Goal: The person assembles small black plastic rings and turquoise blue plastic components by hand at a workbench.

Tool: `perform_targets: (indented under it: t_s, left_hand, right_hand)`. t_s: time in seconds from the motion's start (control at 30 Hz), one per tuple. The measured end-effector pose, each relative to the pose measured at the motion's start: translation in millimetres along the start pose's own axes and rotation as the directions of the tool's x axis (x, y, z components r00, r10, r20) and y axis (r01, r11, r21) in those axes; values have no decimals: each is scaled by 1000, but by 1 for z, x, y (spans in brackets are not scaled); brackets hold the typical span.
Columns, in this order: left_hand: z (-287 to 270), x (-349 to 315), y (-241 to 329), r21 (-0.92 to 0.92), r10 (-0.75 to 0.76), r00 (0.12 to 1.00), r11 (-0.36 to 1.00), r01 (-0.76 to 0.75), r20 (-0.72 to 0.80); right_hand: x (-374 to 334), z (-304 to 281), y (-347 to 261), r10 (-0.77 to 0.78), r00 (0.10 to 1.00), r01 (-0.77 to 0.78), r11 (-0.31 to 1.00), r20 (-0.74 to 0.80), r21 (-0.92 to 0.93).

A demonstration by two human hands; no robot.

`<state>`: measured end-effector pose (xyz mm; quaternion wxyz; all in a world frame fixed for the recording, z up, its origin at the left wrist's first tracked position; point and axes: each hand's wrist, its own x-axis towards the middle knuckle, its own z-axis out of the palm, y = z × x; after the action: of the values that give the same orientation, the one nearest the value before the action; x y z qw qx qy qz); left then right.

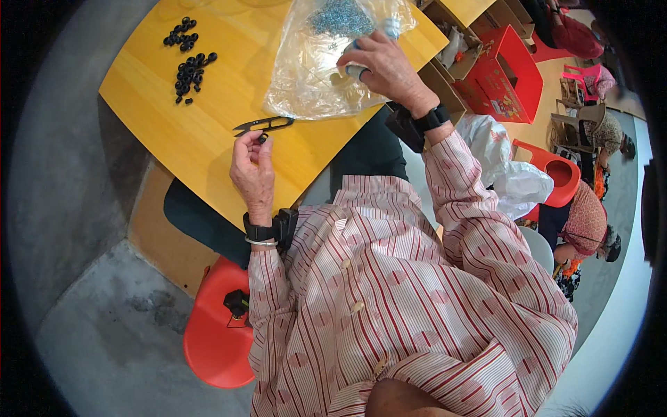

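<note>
My left hand is at the table's near edge, thumb and fingers closed on a small black round piece. Just beyond its fingertips lies a pair of black thread snips. My right hand is over a clear plastic bag spread on the table, with light blue coverings on some fingertips. Its fingers are bent together, and whatever they pinch is too small to make out. A heap of tiny shiny blue pieces lies on the bag, beyond that hand.
Loose black round pieces lie in clusters on the yellow table, at the far left. A red box and white sacks stand to the right. A red stool is at lower left. Other people sit farther right.
</note>
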<state>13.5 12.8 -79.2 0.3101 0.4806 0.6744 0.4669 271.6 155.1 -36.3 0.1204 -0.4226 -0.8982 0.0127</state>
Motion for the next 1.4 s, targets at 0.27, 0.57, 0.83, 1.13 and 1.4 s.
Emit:
perform_targets:
  t_s: [0.27,0.57,0.83,1.13,1.4]
  left_hand:
    - [-2,-2,2,-11,-33,999,999,33,9]
    - [-1,-1,0,-17,-1,1000,1000,1,-6]
    - [-1,0,-11,-358,-26,1000,933,27,8]
    - [1,-8,52,-633,-73,993,766,115,91]
    - [0,-16,45,-686,-117,991,717,126,60]
  right_hand:
    - [2,7,-20,-54,998,53,995,-12,-85]
    - [-3,13,-32,-72,997,74,980,15,-184]
    - [-4,-15,-49,-17,992,15,1000,-122,-23]
    - [3,-38,-122,-256,946,293,938,-200,187]
    - [4,-34,-139,-316,921,343,935,-228,89]
